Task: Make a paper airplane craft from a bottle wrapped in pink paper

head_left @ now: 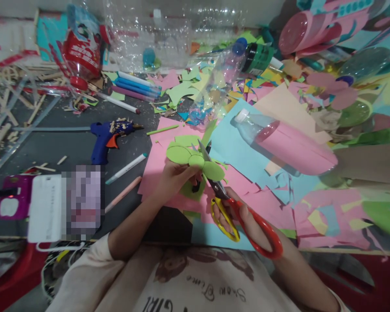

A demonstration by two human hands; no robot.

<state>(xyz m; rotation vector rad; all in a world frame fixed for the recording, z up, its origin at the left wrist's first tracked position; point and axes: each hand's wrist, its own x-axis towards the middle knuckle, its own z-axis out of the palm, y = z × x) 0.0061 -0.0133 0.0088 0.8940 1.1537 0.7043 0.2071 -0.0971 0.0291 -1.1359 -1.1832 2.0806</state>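
A green paper flower (178, 154) with rounded petals and a round centre is pinched in my left hand (180, 177). Drawn outlines show on its petals. My right hand (243, 216) grips a pair of scissors (219, 188) with one yellow and one red handle. The scissor blades are spread apart at the flower's right side, close to a petal. Below them lies a pink paper sheet (156, 160), with small green offcuts on it. More green paper (191, 190) is partly hidden under my left hand.
A blue glue gun (100, 138) and markers (126, 168) lie to the left. To the right, a plastic bottle (289, 145) with pink paper rests on light blue paper (224, 134). Paper scraps (182, 93) and wooden sticks (3, 104) spread behind. A red-labelled bottle (82, 52) stands upside down.
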